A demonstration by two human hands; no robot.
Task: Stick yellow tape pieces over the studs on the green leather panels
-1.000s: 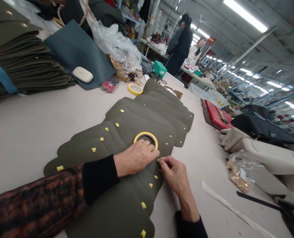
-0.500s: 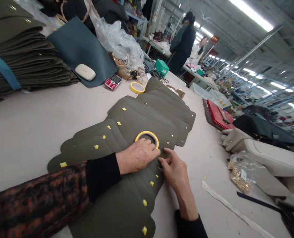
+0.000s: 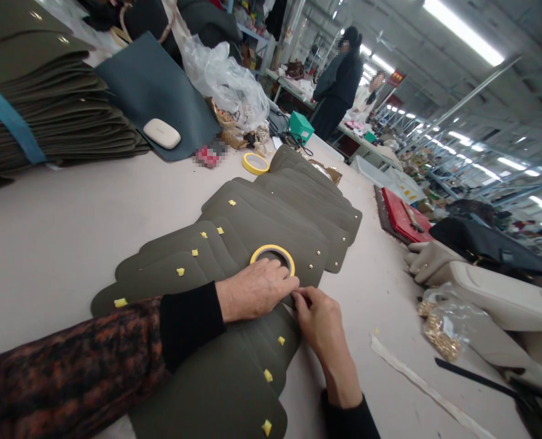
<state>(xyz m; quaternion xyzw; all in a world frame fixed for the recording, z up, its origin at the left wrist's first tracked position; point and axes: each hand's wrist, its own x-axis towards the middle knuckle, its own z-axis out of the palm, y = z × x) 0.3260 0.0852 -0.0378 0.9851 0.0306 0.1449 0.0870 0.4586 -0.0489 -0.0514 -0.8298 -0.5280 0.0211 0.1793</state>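
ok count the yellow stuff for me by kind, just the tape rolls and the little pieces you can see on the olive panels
Yellow tape rolls: 2
Small yellow pieces visible on the olive panels: 9
Total: 11

On the worktable [image 3: 92, 225], 1 tape roll [image 3: 273, 248] lies on overlapping panels [image 3: 271, 219], with a panel stack [image 3: 74, 119] left and a fittings bag [image 3: 441, 332] right

The left hand [image 3: 258, 291] grips a yellow tape roll [image 3: 273, 247] over overlapping olive-green panels [image 3: 280, 213] dotted with tape bits [image 3: 180, 272], the right hand [image 3: 322, 320] pinching at their edge nearby.
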